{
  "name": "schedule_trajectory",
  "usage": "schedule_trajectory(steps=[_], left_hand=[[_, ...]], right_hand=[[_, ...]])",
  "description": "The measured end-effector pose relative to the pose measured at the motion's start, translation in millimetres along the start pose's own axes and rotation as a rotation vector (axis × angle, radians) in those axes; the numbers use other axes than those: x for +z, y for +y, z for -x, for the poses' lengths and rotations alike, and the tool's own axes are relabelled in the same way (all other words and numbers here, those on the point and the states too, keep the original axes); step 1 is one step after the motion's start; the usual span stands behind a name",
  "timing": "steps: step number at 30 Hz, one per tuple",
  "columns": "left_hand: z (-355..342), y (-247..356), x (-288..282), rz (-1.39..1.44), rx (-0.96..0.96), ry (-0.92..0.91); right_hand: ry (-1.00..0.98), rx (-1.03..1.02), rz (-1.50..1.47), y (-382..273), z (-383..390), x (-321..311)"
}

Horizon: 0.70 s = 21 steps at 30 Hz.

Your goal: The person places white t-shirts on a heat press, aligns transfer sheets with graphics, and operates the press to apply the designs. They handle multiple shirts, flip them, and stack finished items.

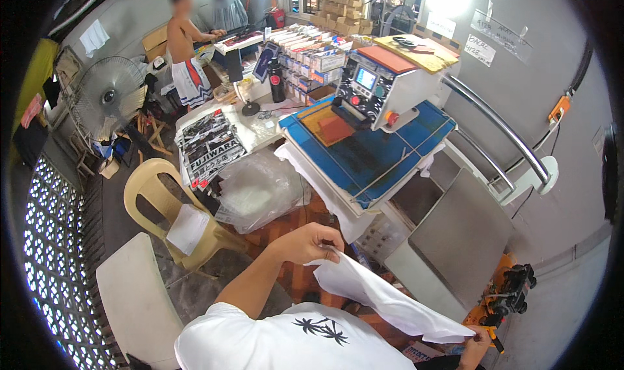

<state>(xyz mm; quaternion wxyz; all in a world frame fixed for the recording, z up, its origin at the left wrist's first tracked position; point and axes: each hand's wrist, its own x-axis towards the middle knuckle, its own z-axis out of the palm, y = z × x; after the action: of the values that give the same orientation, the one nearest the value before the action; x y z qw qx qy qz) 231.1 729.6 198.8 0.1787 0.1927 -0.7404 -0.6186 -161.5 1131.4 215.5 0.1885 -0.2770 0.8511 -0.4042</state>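
Note:
A white cloth (pixel 383 295) hangs stretched between my two hands in front of my body. My left hand (pixel 311 242) is closed in a pinch on its upper left corner, at about the middle of the view. Lower and further right, my right hand (pixel 476 349) grips the cloth's other end, close to an orange-handled tool (pixel 496 339). I cannot tell whether that hand touches the tool. The cloth droops in a long, slightly folded strip and looks plain. Its full shape is hidden by the folds.
Ahead stands a press with a control box (pixel 372 84), a blue board (pixel 364 155) and a chrome handle (pixel 497 123). A grey plate (pixel 455 233) is at right. A beige chair (pixel 156 188), a plastic bag (pixel 260 191) and a fan (pixel 107 97) are left. Another person (pixel 185 38) stands far back.

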Motion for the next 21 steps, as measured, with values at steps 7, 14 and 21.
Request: schedule_trajectory(steps=[7,14,21], left_hand=[[-82,42,22,-0.132,0.11,-0.002],[-140,94,21,-0.149,0.286,-0.016],[-186,142,23,-0.218,0.67,0.103]], right_hand=[[0.054,-0.092,0.151,-20,-25,-48],[0.02,-0.182,-0.147,5,-41,-103],[0.301,-0.215,-0.259,78,-73,-161]])
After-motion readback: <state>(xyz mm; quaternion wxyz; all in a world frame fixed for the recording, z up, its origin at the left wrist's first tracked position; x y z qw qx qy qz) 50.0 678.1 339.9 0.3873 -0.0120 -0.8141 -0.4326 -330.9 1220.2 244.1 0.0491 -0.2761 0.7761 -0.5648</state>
